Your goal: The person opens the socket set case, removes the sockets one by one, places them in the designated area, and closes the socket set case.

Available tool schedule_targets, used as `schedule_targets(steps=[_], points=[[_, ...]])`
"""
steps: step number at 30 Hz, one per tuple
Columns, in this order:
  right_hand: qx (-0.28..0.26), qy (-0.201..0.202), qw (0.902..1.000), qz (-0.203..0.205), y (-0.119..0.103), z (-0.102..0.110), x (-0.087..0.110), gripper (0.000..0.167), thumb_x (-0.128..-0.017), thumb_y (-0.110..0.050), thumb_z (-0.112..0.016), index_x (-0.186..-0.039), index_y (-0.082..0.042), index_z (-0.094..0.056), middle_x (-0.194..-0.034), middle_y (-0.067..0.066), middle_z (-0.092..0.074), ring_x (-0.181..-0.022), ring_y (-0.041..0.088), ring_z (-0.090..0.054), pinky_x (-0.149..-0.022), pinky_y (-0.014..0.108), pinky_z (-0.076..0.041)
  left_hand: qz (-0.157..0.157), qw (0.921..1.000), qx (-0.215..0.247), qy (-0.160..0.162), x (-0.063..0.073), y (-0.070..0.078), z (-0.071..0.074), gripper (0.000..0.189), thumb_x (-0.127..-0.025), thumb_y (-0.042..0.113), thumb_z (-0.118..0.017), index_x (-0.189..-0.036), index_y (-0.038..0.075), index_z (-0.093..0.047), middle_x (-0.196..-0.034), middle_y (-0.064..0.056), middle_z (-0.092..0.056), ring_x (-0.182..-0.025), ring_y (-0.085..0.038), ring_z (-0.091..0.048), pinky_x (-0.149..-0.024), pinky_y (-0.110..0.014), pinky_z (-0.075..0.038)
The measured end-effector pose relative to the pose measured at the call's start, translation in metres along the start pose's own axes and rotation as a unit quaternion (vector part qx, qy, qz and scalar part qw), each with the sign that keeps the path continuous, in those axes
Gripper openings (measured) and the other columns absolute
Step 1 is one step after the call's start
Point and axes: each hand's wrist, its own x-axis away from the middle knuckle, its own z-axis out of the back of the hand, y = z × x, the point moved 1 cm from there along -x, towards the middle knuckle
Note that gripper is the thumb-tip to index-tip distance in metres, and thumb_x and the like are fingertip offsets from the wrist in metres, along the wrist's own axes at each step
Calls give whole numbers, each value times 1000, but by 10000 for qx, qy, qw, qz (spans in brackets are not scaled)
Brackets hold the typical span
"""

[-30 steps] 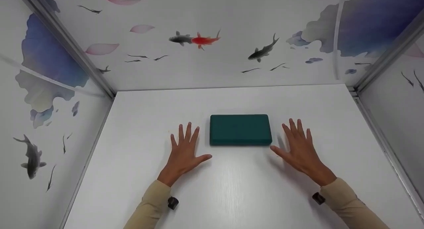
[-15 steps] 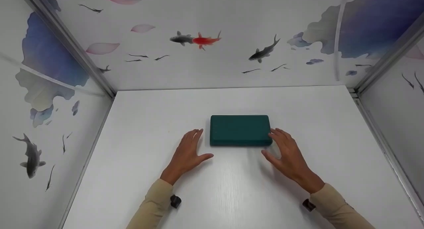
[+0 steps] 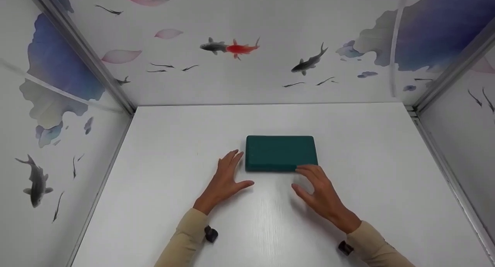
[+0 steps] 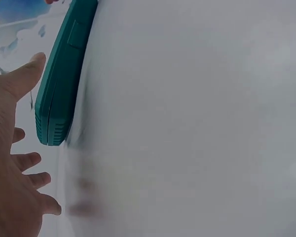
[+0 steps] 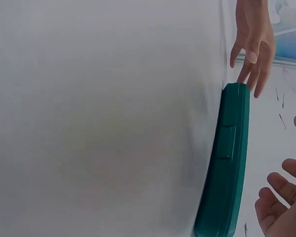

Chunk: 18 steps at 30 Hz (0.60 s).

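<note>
White table point(image 3: 267, 224), pale back wall point(image 3: 239, 83), red painted fish point(image 3: 241, 49)

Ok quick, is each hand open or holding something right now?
Left hand: open, holding nothing, beside the green case.
Right hand: open, holding nothing, near its front right corner.
</note>
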Motion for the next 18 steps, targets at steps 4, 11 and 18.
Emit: schedule_targets(steps=[4, 11, 18], points=[[-400, -160, 9989, -182, -1, -12, 6, 42, -93, -6, -89, -132, 1, -73, -130, 14, -72, -118, 27, -70, -98, 31, -61, 42, 9995, 314, 56, -4, -1, -6, 102, -96, 51, -85, -172, 7, -34, -177, -19, -31, -165, -38, -26, -133, -71, -6], [-1281, -399, 9857, -1018, 1, -28, 15, 35, -95, -2, -85, -127, 4, -73, -117, 17, -75, -98, 28, -72, -77, 38, -65, 64, 9978, 648, 120, -14, -4, -12, 106, -95, 52, -86, -173, 8, -32, -178, -18, -30, -167, -37, -24, -135, -66, -1], [-1543, -482, 9645, -2086, -1, -36, 14, 32, -98, -9, -84, -127, -1, -76, -109, 7, -76, -94, 20, -69, -81, 28, -60, 80, 9980, 617, 122, -20, -13, -14, 109, -92, 56, -86, -173, 5, -32, -177, -19, -33, -168, -39, -21, -136, -62, 0]])
